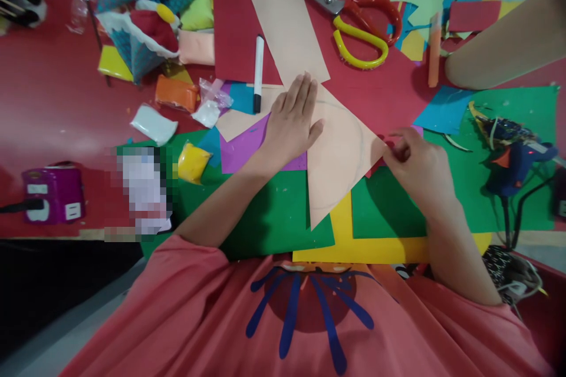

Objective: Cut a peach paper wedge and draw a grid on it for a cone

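My left hand (292, 121) lies flat, fingers stretched forward, on a peach craft sheet (338, 153) with a faint curved line drawn on it. At the sheet's right corner my right hand (418, 168) has its thumb and forefinger closed in a pinch on the edge. A second peach piece (287, 17) extends away from my left fingertips. Across its far end rests the tip of a pair of scissors (329, 0) with one red and one yellow handle loop. A white marker with a black cap (259, 73) is left of that piece.
Green sheets (274, 212), a yellow sheet (393, 250) and a purple sheet (241, 150) lie underneath. A blue glue gun (515, 165) is at right, near another person's arm (508, 41). Left are a blurred-out phone (145, 188), a purple box (53, 191), small packets and cone-shaped crafts (141, 41).
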### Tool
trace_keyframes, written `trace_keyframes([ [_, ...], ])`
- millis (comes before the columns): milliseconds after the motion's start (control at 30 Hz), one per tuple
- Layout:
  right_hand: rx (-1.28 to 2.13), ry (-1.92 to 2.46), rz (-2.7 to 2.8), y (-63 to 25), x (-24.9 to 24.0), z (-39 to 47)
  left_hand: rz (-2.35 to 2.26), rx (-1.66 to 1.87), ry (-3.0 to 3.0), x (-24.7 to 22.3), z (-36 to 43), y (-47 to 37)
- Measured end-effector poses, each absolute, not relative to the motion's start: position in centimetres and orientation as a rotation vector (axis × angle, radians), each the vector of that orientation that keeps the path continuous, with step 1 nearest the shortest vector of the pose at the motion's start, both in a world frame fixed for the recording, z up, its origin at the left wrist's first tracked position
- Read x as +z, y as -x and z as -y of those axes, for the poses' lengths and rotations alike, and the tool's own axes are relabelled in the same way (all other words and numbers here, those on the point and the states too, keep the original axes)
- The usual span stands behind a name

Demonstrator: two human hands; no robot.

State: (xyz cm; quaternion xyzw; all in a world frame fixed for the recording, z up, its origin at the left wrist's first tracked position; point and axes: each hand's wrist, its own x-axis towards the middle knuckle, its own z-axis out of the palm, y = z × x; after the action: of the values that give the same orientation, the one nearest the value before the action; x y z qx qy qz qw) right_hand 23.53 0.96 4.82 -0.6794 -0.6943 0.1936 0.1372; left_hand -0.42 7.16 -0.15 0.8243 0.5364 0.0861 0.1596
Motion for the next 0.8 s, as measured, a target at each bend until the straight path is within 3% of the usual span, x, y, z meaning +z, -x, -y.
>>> trace_keyframes([
  [67, 0.192, 1.805, 2.216, -22.2, 4.8, -0.7, -1.529, 0.270, -2.339, -0.5, -7.2, 0.5],
  [233, 0.412, 1.047, 2.692, -17.5, 3.2, 0.6, -1.454, 0.443, -2.299, -1.4, -7.5, 0.7],
  [467, 0.264, 0.976, 2.795, -16.5, 1.7, 5.5, -1.445, 0.456, -2.254, -1.4, -7.6, 0.8],
  [800, 0.349, 0.747, 2.775, -17.2, 2.3, 7.9, -1.462, 0.445, -2.321, -1.5, -7.6, 0.8],
])
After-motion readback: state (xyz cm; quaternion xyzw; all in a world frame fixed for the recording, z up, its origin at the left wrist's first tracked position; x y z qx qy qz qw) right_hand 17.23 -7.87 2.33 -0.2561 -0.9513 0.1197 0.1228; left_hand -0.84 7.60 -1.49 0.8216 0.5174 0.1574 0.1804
